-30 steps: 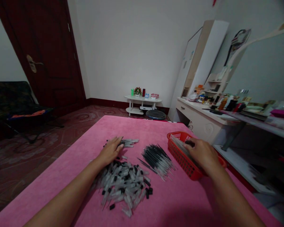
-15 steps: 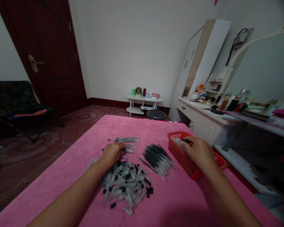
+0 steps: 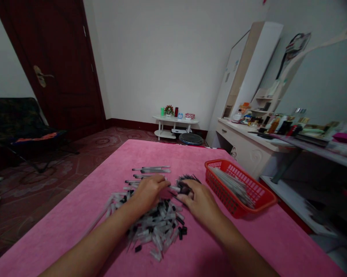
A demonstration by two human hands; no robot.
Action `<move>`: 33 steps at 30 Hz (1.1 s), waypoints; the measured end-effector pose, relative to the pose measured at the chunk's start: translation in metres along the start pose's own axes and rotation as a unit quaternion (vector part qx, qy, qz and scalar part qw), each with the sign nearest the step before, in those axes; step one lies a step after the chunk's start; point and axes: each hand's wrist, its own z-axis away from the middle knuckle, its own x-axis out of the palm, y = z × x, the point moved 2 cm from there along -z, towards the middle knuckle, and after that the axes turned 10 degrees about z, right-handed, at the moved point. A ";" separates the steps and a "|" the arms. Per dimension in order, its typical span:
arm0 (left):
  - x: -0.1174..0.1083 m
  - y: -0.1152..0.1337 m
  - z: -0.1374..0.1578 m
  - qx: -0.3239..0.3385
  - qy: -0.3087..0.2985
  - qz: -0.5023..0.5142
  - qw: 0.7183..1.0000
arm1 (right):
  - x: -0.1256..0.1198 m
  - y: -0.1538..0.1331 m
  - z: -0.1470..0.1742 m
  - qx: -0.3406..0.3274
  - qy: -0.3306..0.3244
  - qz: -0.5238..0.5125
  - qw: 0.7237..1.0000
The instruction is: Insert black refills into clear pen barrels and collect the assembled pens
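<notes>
My left hand [image 3: 152, 190] is closed in a pinch above the far edge of a pile of clear pen caps [image 3: 159, 219] with black ends. Fingertips of my right hand [image 3: 201, 198] curl around a slim pen piece [image 3: 175, 189], pale at its left end and dark nearer the fingers. The two hands almost meet; what the left fingers grip is hidden. Partly covered by my right hand lies a bundle of dark pen refills [image 3: 190, 177]. Beyond my left hand, several pens [image 3: 154, 169] rest in rows on the pink cloth.
A red plastic basket [image 3: 256, 182] with long pale pen tubes [image 3: 232, 184] stands at the right of the pink-covered table [image 3: 173, 152]. A white dresser [image 3: 245, 140] with bottles is beyond it. A dark folding chair [image 3: 20, 119] stands left, before the door.
My right hand has moved left from the red basket to the refills, close to my left hand. My left hand has shifted slightly right, uncovering more of the pens.
</notes>
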 end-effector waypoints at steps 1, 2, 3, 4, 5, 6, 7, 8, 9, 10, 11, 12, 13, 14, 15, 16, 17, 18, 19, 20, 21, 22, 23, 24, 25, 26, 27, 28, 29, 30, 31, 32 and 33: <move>0.001 0.005 -0.001 0.006 -0.012 -0.016 1.000 | 0.004 -0.003 0.002 -0.004 -0.007 0.007 1.000; 0.002 0.009 -0.001 0.009 -0.026 -0.033 0.999 | 0.007 -0.004 0.004 -0.008 -0.015 0.013 1.000; 0.003 0.012 -0.001 0.014 -0.038 -0.048 0.998 | 0.010 -0.005 0.005 -0.009 -0.022 0.018 1.000; 0.004 0.015 -0.002 0.020 -0.044 -0.055 0.997 | 0.012 -0.005 0.006 -0.006 -0.026 0.021 0.999; 0.005 0.017 -0.002 0.028 -0.044 -0.059 0.997 | 0.014 -0.005 0.007 0.001 -0.027 0.018 0.999; 0.006 0.018 -0.002 0.037 -0.043 -0.062 0.996 | 0.016 -0.004 0.007 0.012 -0.028 0.005 1.000; 0.006 0.019 -0.002 0.049 -0.041 -0.063 0.996 | 0.019 -0.002 0.007 0.029 -0.033 -0.019 0.999; 0.006 0.019 -0.002 0.062 -0.036 -0.064 0.995 | 0.022 -0.001 0.007 0.051 -0.046 -0.058 0.996; 0.006 0.020 -0.002 0.076 -0.031 -0.065 0.995 | 0.025 0.001 0.006 0.074 -0.069 -0.110 0.989; 0.006 0.020 -0.001 0.090 -0.027 -0.066 0.993 | 0.028 0.003 0.006 0.099 -0.098 -0.171 0.975; 0.006 0.020 -0.001 0.103 -0.023 -0.068 0.992 | 0.030 0.004 0.006 0.121 -0.129 -0.233 0.956; 0.006 0.020 -0.001 0.114 -0.020 -0.071 0.991 | 0.032 0.005 0.005 0.137 -0.157 -0.288 0.935; 0.005 0.020 0.000 0.123 -0.018 -0.073 0.990 | 0.033 0.006 0.006 0.144 -0.181 -0.332 0.915; 0.005 0.021 0.000 0.129 -0.019 -0.075 0.989 | 0.032 0.006 0.006 0.143 -0.201 -0.362 0.899; 0.004 0.021 0.001 0.132 -0.022 -0.075 0.988 | 0.032 0.006 0.006 0.139 -0.215 -0.378 0.890; 0.004 0.022 0.001 0.132 -0.028 -0.075 0.988 | 0.031 0.006 0.006 0.134 -0.224 -0.384 0.886; 0.004 0.022 0.001 0.129 -0.036 -0.072 0.988 | 0.031 0.006 0.006 0.131 -0.226 -0.382 0.887; 0.003 0.023 0.001 0.124 -0.044 -0.068 0.989 | 0.031 0.006 0.006 0.126 -0.222 -0.374 0.892; 0.003 0.024 0.001 0.117 -0.051 -0.061 0.990 | 0.031 0.006 0.006 0.118 -0.214 -0.362 0.899; 0.002 0.024 0.000 0.107 -0.056 -0.053 0.991 | 0.031 0.006 0.006 0.109 -0.204 -0.345 0.910; 0.002 0.025 0.000 0.096 -0.060 -0.044 0.993 | 0.032 0.006 0.006 0.100 -0.192 -0.321 0.922; 0.002 0.025 0.000 0.084 -0.063 -0.034 0.994 | 0.032 0.006 0.006 0.091 -0.179 -0.286 0.937; 0.002 0.025 0.000 0.070 -0.067 -0.023 0.995 | 0.031 0.005 0.006 0.082 -0.164 -0.241 0.953; 0.002 0.025 0.000 0.057 -0.073 -0.013 0.996 | 0.030 0.005 0.006 0.072 -0.145 -0.187 0.969; 0.002 0.025 0.000 0.045 -0.080 -0.002 0.996 | 0.028 0.003 0.007 0.060 -0.124 -0.124 0.983; 0.002 0.025 0.000 0.034 -0.088 0.007 0.996 | 0.025 0.001 0.008 0.045 -0.102 -0.058 0.992; 0.002 0.024 0.000 0.022 -0.095 0.014 0.995 | 0.021 -0.002 0.009 0.029 -0.082 0.006 0.996; 0.002 0.024 -0.001 0.011 -0.100 0.019 0.995 | 0.018 -0.005 0.010 0.013 -0.068 0.063 0.996; 0.002 0.023 -0.001 -0.001 -0.104 0.022 0.994 | 0.015 -0.008 0.011 -0.001 -0.059 0.112 0.992; 0.001 0.023 -0.001 -0.015 -0.106 0.026 0.994 | 0.012 -0.012 0.012 -0.013 -0.055 0.152 0.987; 0.001 0.022 -0.001 -0.030 -0.107 0.033 0.993 | 0.010 -0.015 0.012 -0.025 -0.054 0.181 0.982; 0.000 0.021 -0.002 -0.044 -0.108 0.043 0.992 | 0.008 -0.018 0.013 -0.036 -0.054 0.200 0.978; 0.000 0.021 -0.002 -0.060 -0.109 0.057 0.991 | 0.007 -0.021 0.013 -0.048 -0.053 0.212 0.975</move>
